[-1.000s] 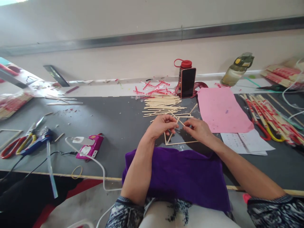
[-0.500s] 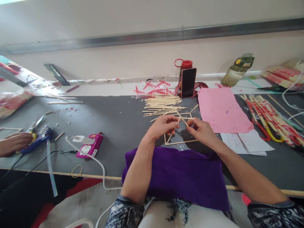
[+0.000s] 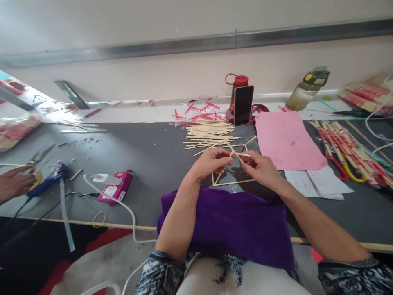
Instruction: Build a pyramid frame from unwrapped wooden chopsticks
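Note:
My left hand (image 3: 214,163) is closed, pinching a thin wooden stick (image 3: 231,155) between thumb and fingers. Opposite it, my right hand (image 3: 259,166) is closed on another wooden stick (image 3: 238,158), which slants up and to the left. The two sticks cross between my fingertips; whether they are joined I cannot tell. Beneath my hands, a frame of joined sticks (image 3: 233,182) lies on the dark mat, partly hidden by the fingers. Just beyond is a pile of loose wooden sticks (image 3: 210,132).
A purple cloth (image 3: 236,229) covers the near edge. A phone (image 3: 243,105) leans on a red-capped bottle (image 3: 241,80). Pink paper (image 3: 290,141) and wrapped chopsticks (image 3: 350,147) lie right. At left, another person's hand (image 3: 15,182) holds scissors (image 3: 38,177) beside a blue glue gun (image 3: 50,180).
My hands and the crossed sticks stay almost in place. At far left, the other person's hand has shifted and the scissors have moved, their blades now blurred.

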Available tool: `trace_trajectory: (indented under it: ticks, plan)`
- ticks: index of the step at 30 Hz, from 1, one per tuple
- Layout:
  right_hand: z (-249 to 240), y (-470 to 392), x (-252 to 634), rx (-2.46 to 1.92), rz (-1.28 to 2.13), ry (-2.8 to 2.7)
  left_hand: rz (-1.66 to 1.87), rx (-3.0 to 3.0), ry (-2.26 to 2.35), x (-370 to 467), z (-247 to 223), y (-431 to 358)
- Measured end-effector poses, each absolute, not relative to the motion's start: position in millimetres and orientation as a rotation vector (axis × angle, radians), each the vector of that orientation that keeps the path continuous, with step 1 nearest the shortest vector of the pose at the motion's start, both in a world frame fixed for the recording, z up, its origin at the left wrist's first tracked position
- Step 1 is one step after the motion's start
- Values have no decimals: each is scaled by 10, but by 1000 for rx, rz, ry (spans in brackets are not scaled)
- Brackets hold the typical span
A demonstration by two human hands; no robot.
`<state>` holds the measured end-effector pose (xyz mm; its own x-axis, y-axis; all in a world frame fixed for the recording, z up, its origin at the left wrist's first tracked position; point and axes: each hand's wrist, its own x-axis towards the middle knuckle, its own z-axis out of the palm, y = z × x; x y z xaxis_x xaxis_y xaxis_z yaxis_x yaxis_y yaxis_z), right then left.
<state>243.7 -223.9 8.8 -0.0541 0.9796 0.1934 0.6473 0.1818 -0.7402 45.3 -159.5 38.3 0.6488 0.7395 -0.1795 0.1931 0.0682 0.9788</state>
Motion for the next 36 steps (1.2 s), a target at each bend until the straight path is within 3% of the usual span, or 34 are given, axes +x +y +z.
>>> trace_trajectory:
  ticks: [36]
  plan:
    - [99,-2150,2407,-1498,391,-1884,442,1545,768,375,461,-1583]
